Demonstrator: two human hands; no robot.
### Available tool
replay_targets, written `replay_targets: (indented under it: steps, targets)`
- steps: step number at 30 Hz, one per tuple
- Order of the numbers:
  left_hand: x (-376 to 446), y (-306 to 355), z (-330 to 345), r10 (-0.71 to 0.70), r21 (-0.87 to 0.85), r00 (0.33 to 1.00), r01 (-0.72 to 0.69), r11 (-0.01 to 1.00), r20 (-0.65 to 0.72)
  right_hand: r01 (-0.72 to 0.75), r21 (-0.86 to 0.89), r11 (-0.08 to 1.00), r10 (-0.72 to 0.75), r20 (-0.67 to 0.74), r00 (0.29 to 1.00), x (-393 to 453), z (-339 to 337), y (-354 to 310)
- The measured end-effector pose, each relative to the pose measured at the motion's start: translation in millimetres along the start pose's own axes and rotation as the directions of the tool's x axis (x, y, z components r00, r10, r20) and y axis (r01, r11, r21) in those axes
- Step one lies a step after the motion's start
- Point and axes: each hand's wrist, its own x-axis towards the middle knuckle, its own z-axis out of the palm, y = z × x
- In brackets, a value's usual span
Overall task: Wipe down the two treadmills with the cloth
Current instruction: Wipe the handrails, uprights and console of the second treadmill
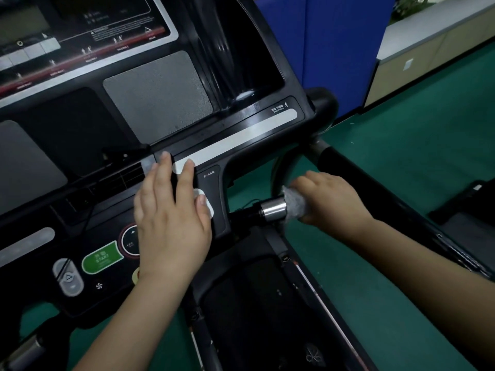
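- head view: the right hand (329, 199) is curled around the grey cloth (296, 203), wrapping it on the metal handgrip (272, 210) of the treadmill (241, 135).
- the handgrip's long axis runs left to right; bare metal lies just left of the cloth.
- the left hand (171, 218) lies spread and flat on the console, holding nothing, left of the handgrip.

I see both forearms bare to the frame edge, entering from 6 and 4 o'clock. The left hand (171, 226) and right hand (330, 199) carry no gloves, rings or watch.
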Motion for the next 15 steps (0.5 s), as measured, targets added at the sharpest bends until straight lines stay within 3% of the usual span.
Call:
replay_targets:
  steps: [2, 5, 10, 12, 15]
  targets:
    - [1, 1, 1, -0.007, 0.003, 1.000, 0.007, 1.000, -0.003, -0.014, -0.049, 0.999, 0.013, -0.028, 1.000, 2, -1, -12]
    - [1, 2, 2, -0.014, 0.006, 1.000, 0.014, 1.000, -0.007, 0.071, -0.107, 0.992, -0.078, -0.064, 0.995, 10, 1, -46]
    - [1, 1, 1, -0.009, -0.003, 1.000, 0.009, 1.000, -0.006, 0.252, -0.022, 0.968, -0.253, -0.067, 0.965, 16, 2, -50]
    - [1, 0, 0, -0.011, -0.014, 1.000, 0.011, 1.000, -0.009, 0.220, 0.025, 0.975, -0.219, -0.034, 0.975, 11, -3, -27]
    - [0, -1, 0, -0.020, -0.023, 1.000, 0.020, 1.000, -0.007, 0.055, 0.154, 0.986, -0.065, 0.062, 0.996, -1, -9, 8]
